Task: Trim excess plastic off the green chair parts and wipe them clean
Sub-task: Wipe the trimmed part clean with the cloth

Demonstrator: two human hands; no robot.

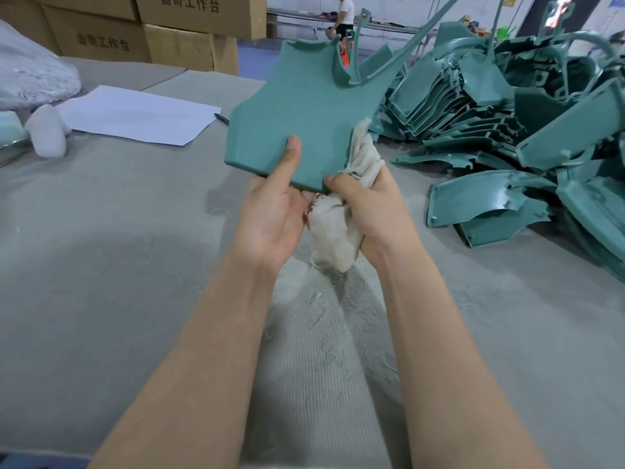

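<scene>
My left hand [270, 214] grips the part [304, 106] by its near edge, thumb on top, holding it tilted above the table [101, 238]. My right hand [370, 211] clutches a rag [338, 238], bunched against the part's near right corner. A pile [507, 123] of green parts sits right; paper [135, 113] and a pen [221, 118] lie left.
</scene>
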